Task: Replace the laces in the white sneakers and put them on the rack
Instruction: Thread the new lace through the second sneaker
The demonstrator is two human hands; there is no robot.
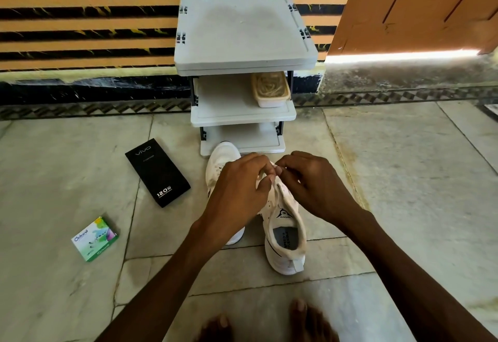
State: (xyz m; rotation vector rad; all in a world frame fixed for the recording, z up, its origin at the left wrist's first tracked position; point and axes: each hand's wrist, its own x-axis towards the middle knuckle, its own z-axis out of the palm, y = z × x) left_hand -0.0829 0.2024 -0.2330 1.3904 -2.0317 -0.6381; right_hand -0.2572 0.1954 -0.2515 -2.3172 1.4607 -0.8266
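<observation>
Two white sneakers stand on the floor in front of a small white rack (244, 115). The right sneaker (285, 236) points away from me, heel and grey insole toward me. The left sneaker (222, 157) lies beside it, mostly covered by my left hand (237, 193). Both hands meet over the right sneaker's lace area. My left hand pinches something white at the eyelets, likely the lace. My right hand (310, 182) has its fingers curled and pinches at the same spot. The lace itself is barely visible between the fingertips.
A clear tub of pale laces (270, 89) sits on the rack's middle shelf. A black phone box (157, 172) and a small green-and-white box (94, 239) lie on the floor to the left. My bare feet (304, 320) are at the bottom edge. An orange door (415, 7) stands at right.
</observation>
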